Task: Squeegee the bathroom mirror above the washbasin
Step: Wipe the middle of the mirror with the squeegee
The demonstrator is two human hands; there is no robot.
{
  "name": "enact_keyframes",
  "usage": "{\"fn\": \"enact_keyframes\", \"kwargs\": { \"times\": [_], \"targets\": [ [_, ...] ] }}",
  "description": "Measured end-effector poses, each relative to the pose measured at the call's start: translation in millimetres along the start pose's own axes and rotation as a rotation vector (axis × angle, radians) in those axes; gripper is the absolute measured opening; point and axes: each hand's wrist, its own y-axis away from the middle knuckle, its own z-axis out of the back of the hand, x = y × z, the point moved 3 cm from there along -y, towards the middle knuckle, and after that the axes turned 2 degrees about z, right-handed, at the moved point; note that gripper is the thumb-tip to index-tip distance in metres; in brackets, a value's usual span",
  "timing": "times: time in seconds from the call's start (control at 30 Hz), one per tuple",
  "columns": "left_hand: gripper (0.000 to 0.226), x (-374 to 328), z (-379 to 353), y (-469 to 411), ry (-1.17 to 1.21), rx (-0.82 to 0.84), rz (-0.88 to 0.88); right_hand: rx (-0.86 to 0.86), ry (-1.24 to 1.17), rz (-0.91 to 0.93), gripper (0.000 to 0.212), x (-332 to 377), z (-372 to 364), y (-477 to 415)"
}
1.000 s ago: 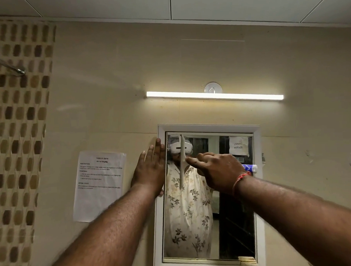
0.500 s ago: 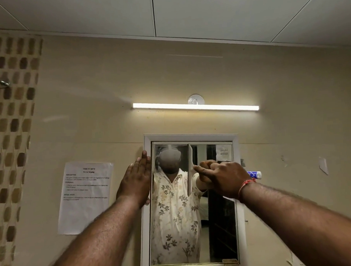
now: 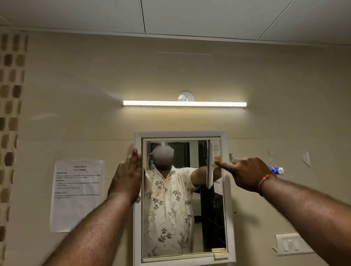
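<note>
A white-framed mirror [image 3: 138, 235] hangs on the beige wall in the lower middle of the view, reflecting a person in a floral shirt. My right hand [image 3: 245, 174] grips a squeegee [image 3: 210, 163] whose white blade stands vertical against the glass near the mirror's upper right edge. The forefinger points along the handle toward the blade. A blue and white handle end [image 3: 275, 170] sticks out behind that hand. My left hand [image 3: 127, 179] lies flat with fingers together on the mirror's left frame, holding nothing.
A lit tube light [image 3: 184, 103] is mounted above the mirror. A printed paper sheet [image 3: 76, 194] is taped to the wall on the left. A white switch plate [image 3: 294, 244] sits at lower right. Brown mosaic tiles [image 3: 5, 120] line the far left.
My right hand has drawn the squeegee blade across the glass from the left part of the mirror to its right edge. My left hand has stayed on the left frame.
</note>
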Motion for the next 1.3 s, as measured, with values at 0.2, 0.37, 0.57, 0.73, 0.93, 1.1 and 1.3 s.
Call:
{"fn": "enact_keyframes", "kwargs": {
  "times": [0.2, 0.37, 0.57, 0.73, 0.93, 1.1, 1.3],
  "targets": [
    [0.164, -2.3, 3.3, 1.8, -0.019, 0.004, -0.001, 0.055, 0.029, -0.003, 0.071, -10.1, 4.3, 7.3],
    [0.164, -2.3, 4.1, 3.0, -0.013, 0.007, 0.010, 0.046, 0.045, -0.052, 0.071, -22.7, 2.5, 15.0],
    [0.163, -2.8, 4.1, 4.9, -0.022, 0.015, 0.007, 0.122, 0.055, -0.060, 0.067, -25.2, 9.9, 21.7],
    [0.161, -2.4, 1.7, 4.7, -0.014, 0.011, -0.001, 0.153, 0.071, -0.086, 0.066, -22.7, 14.7, 19.5],
    [0.162, -0.3, -2.0, 7.2, 0.007, 0.002, -0.016, 0.150, 0.081, -0.067, 0.064, -15.8, 19.0, 17.0],
    [0.165, 0.1, -9.1, 12.8, 0.013, -0.003, -0.040, 0.017, -0.003, -0.044, 0.068, 3.8, 13.8, 24.8],
    [0.167, 2.7, -22.7, 19.8, 0.044, -0.015, -0.072, -0.018, -0.129, 0.120, 0.067, 89.0, 4.3, 21.6]
  ]
}}
